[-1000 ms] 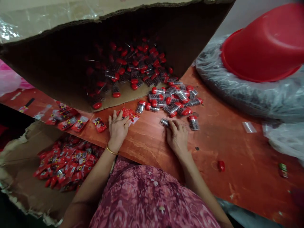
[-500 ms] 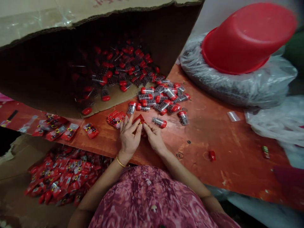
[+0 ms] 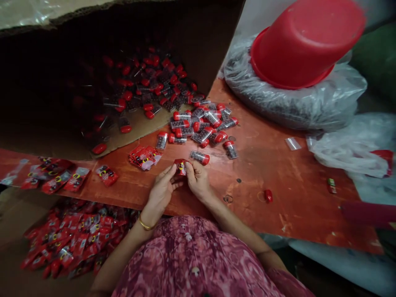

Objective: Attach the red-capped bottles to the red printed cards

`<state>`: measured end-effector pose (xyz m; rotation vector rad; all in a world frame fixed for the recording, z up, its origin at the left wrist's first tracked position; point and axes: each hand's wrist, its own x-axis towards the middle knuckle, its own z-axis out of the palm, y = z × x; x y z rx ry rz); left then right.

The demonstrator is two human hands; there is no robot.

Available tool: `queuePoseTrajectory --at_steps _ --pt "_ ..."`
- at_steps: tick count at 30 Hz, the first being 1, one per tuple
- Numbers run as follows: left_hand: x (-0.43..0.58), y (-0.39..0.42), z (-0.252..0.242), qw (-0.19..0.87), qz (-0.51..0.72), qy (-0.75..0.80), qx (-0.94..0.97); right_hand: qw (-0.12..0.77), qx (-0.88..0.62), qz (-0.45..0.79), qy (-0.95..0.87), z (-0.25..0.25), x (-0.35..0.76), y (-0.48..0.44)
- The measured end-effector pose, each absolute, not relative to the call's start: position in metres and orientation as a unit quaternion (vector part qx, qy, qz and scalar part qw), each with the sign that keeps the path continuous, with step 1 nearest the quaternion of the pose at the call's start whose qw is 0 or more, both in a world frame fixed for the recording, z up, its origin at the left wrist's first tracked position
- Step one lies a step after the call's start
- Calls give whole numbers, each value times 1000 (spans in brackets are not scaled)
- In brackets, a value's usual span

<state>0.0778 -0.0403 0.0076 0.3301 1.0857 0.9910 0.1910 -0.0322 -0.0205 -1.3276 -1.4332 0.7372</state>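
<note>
Between my two hands, just above the table's front edge, is a small red printed card (image 3: 180, 167) with black and yellow on it. My left hand (image 3: 162, 187) pinches its left side; a bangle circles that wrist. On the card's right side, the thumb and fingers of my right hand (image 3: 198, 179) are closed. Beyond the hands lies a clear tube with a red cap (image 3: 199, 157), dark beads inside. A fanned stack of red cards (image 3: 144, 157) rests to the left. Farther back is a heap of similar red-capped tubes (image 3: 202, 126).
A large cardboard box (image 3: 216, 45) lies open toward me, with many tubes inside. Packed red packets (image 3: 76, 235) fill a box below the table (image 3: 247, 218). More packets (image 3: 77, 178) lie at left. A red bucket (image 3: 303, 45) sits upside down on a plastic bag (image 3: 278, 103).
My left hand has gone from reaching over the card with fingers spread to pinching its left side. The card now faces up between both hands. The whole view has shifted slightly.
</note>
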Motion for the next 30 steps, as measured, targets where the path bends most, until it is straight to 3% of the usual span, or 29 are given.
queuePoseTrajectory --at_steps 3,6,11,14,19,23,30 --pt "81 -40 8 739 458 479 123 489 -553 302 -603 -21 193 -31" --pt "80 -35 9 699 488 509 120 422 -570 300 -638 -20 198 -27" --pt "79 -24 8 639 509 563 124 299 -676 109 -664 -17 213 -13" --pt "81 -23 10 641 510 559 133 227 -674 55 -701 -19 224 -16" --pt "81 -27 13 664 505 538 122 251 -559 73 -787 -28 256 -50" --pt "81 -30 14 674 495 535 123 293 -641 37 -709 -35 273 -70" --pt "83 -33 14 666 481 556 125 165 -740 10 -652 -31 250 -59"
